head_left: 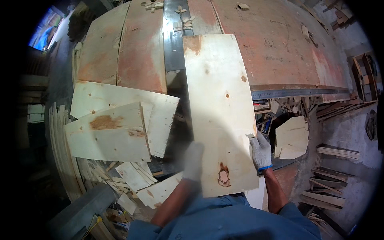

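A long pale plywood board [224, 112] with knots and a dark brown hole near its close end stretches from in front of my body to the bench. My right hand [261, 151], in a white knit glove with a blue cuff, is closed on the board's right edge. My left hand [193, 162], also gloved, is at the board's left edge. It is smeared by motion, so its fingers and whether it touches the board cannot be made out. To its left lie two more plywood pieces, the upper one [160, 116] jagged along its right edge and the lower one [106, 134] brown-stained.
A reddish worktable [276, 48] spans the far side, with a long metal ruler [300, 93] along its near edge. Small wood blocks [185, 24] sit on a metal strip. Wood offcuts [134, 176] are heaped at lower left. Stacked boards [338, 152] stand along the right wall.
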Available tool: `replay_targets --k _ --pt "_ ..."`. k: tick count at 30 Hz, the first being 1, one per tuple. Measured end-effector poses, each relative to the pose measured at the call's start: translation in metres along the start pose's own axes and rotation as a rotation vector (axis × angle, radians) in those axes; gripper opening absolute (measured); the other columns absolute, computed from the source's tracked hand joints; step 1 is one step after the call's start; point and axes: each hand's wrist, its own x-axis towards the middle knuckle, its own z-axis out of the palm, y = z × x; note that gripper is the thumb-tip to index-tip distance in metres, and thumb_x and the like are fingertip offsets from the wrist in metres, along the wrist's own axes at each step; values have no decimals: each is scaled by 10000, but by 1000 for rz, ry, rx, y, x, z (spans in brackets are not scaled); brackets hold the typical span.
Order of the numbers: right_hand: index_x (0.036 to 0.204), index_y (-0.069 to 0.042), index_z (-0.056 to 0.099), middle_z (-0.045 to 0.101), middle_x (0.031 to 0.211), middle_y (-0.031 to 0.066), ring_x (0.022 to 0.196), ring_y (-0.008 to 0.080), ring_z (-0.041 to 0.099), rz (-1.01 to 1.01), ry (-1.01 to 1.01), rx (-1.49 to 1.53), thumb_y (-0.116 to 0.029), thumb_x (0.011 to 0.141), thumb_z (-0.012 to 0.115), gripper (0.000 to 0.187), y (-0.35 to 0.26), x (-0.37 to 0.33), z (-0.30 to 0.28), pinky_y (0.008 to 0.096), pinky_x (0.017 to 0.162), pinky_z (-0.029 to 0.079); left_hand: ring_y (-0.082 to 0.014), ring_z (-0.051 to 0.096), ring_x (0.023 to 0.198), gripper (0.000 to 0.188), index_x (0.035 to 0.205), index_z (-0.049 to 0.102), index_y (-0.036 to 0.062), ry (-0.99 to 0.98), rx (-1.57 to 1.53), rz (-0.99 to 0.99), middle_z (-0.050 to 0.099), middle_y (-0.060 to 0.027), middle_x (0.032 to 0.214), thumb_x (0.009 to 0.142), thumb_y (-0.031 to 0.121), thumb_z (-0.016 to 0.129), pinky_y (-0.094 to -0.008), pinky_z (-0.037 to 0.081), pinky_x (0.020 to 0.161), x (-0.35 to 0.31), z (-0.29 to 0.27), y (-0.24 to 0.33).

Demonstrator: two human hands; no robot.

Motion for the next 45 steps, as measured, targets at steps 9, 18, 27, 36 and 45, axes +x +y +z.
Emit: replay_targets --k 9,18,27,36,45 --pt "1289 30 630 723 1162 198 1053 188 675 -40 10 -4 -238 1011 562 391 -4 18 -6 338 935 504 -103 541 953 205 1090 621 50 19 -200 -174 604 -13 1019 1040 238 556 -308 480 856 3 10 17" --pt "1293 7 650 734 1112 176 982 166 663 67 49 -3 -248 1000 584 394 -16 21 1 328 892 511 -105 536 924 198 1085 624 47 0 -122 -161 607 -15 995 1039 224 547 -314 483 838 10 2 -3" --pt "1282 34 648 669 974 32 858 97 538 14 50 5 -219 1008 596 377 -11 29 2 274 787 473 -119 542 886 214 1037 617 23 2 -112 -135 619 -45 957 1035 221 538 -335 482 802 18 6 9" --pt "1275 29 649 636 877 22 803 97 515 73 10 -61 -198 1000 571 365 -16 38 1 274 740 467 -172 573 870 238 1030 610 -1 -5 5 -15 636 -102 931 1034 221 525 -366 481 800 27 2 1" --pt "1313 29 632 659 920 11 819 94 526 49 21 -4 -217 1013 588 391 -24 46 6 268 756 475 -251 612 878 226 997 613 -20 -12 -46 -28 649 -152 949 1015 188 524 -381 482 793 43 -1 -1"
